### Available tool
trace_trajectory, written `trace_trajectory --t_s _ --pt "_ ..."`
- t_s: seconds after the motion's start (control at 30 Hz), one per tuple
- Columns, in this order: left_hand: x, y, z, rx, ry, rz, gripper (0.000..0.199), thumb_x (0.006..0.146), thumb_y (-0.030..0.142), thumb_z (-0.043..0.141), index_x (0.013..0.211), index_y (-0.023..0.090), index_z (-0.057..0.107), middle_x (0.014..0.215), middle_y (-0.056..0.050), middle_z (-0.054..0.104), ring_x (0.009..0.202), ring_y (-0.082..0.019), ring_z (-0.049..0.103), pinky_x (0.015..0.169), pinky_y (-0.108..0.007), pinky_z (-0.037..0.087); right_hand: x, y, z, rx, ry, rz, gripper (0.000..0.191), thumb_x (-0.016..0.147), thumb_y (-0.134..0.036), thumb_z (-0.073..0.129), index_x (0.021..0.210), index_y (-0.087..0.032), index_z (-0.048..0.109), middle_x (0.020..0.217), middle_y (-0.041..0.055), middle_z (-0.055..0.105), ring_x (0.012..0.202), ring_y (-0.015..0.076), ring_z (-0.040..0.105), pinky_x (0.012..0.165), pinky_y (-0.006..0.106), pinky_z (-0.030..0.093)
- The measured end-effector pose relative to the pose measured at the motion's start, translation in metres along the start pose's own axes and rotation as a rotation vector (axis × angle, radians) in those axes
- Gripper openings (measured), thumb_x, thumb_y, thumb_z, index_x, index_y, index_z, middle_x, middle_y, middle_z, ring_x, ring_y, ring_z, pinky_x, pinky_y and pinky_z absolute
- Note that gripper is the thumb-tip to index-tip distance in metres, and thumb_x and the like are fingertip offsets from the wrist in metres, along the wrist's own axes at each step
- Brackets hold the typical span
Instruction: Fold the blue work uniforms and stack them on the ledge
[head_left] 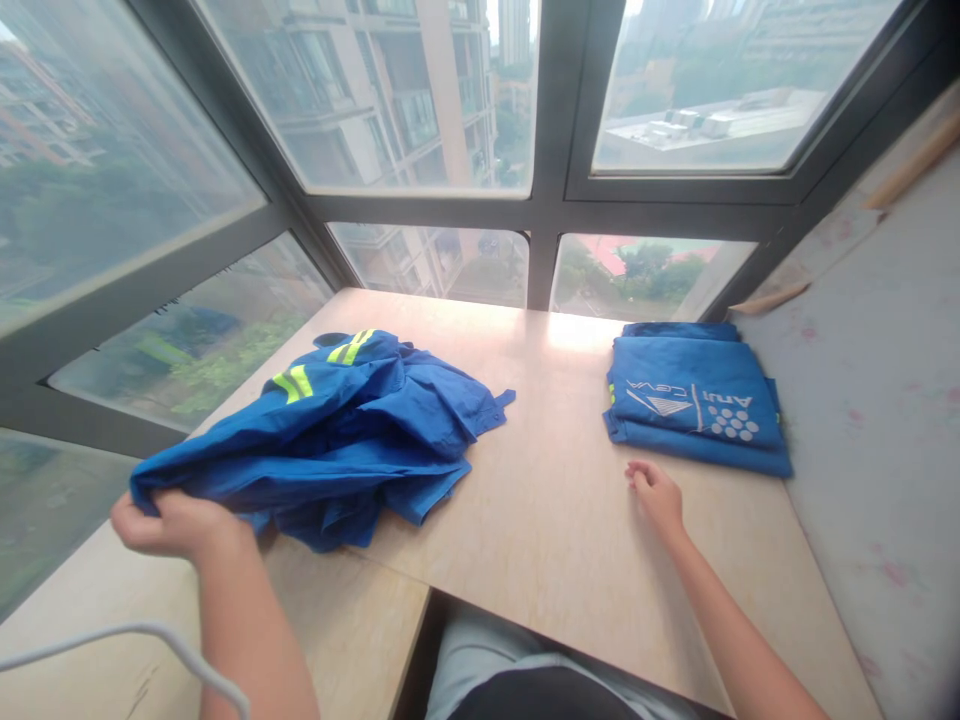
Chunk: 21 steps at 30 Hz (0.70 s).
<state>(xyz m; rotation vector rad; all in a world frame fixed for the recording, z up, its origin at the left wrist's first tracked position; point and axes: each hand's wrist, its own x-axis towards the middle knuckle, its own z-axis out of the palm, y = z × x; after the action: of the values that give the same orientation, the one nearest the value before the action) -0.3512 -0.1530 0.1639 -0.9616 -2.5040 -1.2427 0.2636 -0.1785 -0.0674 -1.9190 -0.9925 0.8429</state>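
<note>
A crumpled blue work jacket with yellow-and-grey reflective stripes lies on the left part of the wooden tabletop. At its near left end, my left hand is closed on the fabric and lifts that end a little. The rest of the jacket lies in loose folds, with a small tab sticking out on its right side. My right hand is over the table with its fingers curled in and nothing visible in them. Just beyond it, apart from the hand, sits a folded blue garment with a white printed logo.
The pale wooden tabletop has a cut-out at its near edge, where my lap shows. Grey-framed windows rise behind and on the left. A patterned wall borders the right side. A white cable crosses the lower left.
</note>
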Motion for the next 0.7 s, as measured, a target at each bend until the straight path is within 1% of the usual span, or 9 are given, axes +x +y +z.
trace_trajectory --t_s 0.07,0.1,0.17,0.23,0.3,0.37,0.5,0.6,0.7 --pt "-0.019 0.004 0.016 -0.011 0.147 0.041 0.043 0.089 0.033 0.037 0.128 0.018 0.05 0.127 -0.009 0.062 0.12 -0.027 0.057 0.105 -0.044 0.047 0.001 0.0 0.002 0.03 0.004 0.003 0.041 0.073 -0.041 0.05 0.1 -0.017 0.07 0.093 0.0095 0.075 0.073 0.023 0.07 0.068 0.032 0.05" --pt "-0.033 0.006 0.027 0.006 0.107 0.124 0.041 0.088 0.033 0.042 0.123 0.016 0.055 0.125 -0.011 0.063 0.117 -0.027 0.059 0.105 -0.043 0.047 0.002 0.0 0.003 0.057 0.002 0.01 0.041 0.073 -0.041 0.051 0.099 -0.016 0.07 0.092 0.0097 0.075 0.072 0.0225 0.07 0.067 0.032 0.051" --pt "-0.064 0.01 0.052 0.114 -0.187 0.352 0.038 0.085 0.028 0.047 0.118 0.014 0.06 0.122 -0.014 0.065 0.117 -0.03 0.059 0.105 -0.044 0.046 0.006 -0.002 0.002 0.123 -0.025 0.042 0.039 0.071 -0.04 0.053 0.097 -0.016 0.07 0.09 0.0103 0.075 0.069 0.0216 0.069 0.065 0.032 0.052" --pt "-0.092 0.013 0.073 0.209 -0.448 0.499 0.039 0.079 0.022 0.051 0.115 0.013 0.061 0.121 -0.017 0.066 0.115 -0.031 0.06 0.103 -0.043 0.045 0.014 -0.006 -0.003 0.173 -0.087 0.077 0.039 0.069 -0.04 0.056 0.096 -0.015 0.069 0.09 0.0111 0.075 0.067 0.0212 0.069 0.064 0.032 0.053" --pt "-0.111 0.014 0.087 0.259 -0.569 0.538 0.041 0.074 0.02 0.055 0.114 0.011 0.062 0.119 -0.018 0.066 0.112 -0.032 0.061 0.101 -0.043 0.045 0.027 -0.014 -0.015 0.163 -0.103 0.051 0.04 0.07 -0.041 0.057 0.098 -0.015 0.069 0.093 0.0116 0.075 0.069 0.0215 0.069 0.066 0.033 0.054" --pt "-0.118 0.013 0.09 0.256 -0.558 0.553 0.04 0.076 0.021 0.055 0.114 0.011 0.062 0.12 -0.019 0.065 0.114 -0.033 0.06 0.102 -0.046 0.044 0.047 -0.026 -0.033 0.063 0.015 -0.048 0.039 0.076 -0.041 0.053 0.102 -0.016 0.069 0.097 0.0112 0.075 0.076 0.0225 0.07 0.074 0.036 0.055" --pt "-0.124 0.01 0.079 0.109 -0.358 0.649 0.034 0.086 0.024 0.049 0.115 0.014 0.063 0.126 -0.018 0.064 0.121 -0.032 0.057 0.107 -0.05 0.042 0.102 -0.051 -0.074 -0.303 0.325 -0.302 0.041 0.086 -0.035 0.044 0.116 -0.015 0.065 0.115 0.015 0.07 0.105 0.0277 0.065 0.097 0.042 0.047" --pt "-0.149 0.011 0.072 -0.056 -0.358 0.713 0.029 0.09 0.025 0.048 0.11 0.016 0.066 0.118 -0.014 0.068 0.115 -0.029 0.061 0.106 -0.046 0.045 0.14 -0.065 -0.089 -0.575 0.334 -0.337 0.053 0.088 -0.04 0.052 0.133 -0.012 0.054 0.139 0.0204 0.055 0.129 0.0321 0.05 0.106 0.045 0.038" --pt "-0.192 0.006 0.075 -0.147 -0.531 0.739 0.026 0.091 0.025 0.047 0.105 0.019 0.068 0.109 -0.01 0.072 0.106 -0.026 0.067 0.1 -0.042 0.05 0.161 -0.07 -0.088 -0.776 0.248 -0.222 0.067 0.088 -0.05 0.057 0.141 -0.01 0.047 0.142 0.0225 0.051 0.13 0.0348 0.047 0.104 0.044 0.037"
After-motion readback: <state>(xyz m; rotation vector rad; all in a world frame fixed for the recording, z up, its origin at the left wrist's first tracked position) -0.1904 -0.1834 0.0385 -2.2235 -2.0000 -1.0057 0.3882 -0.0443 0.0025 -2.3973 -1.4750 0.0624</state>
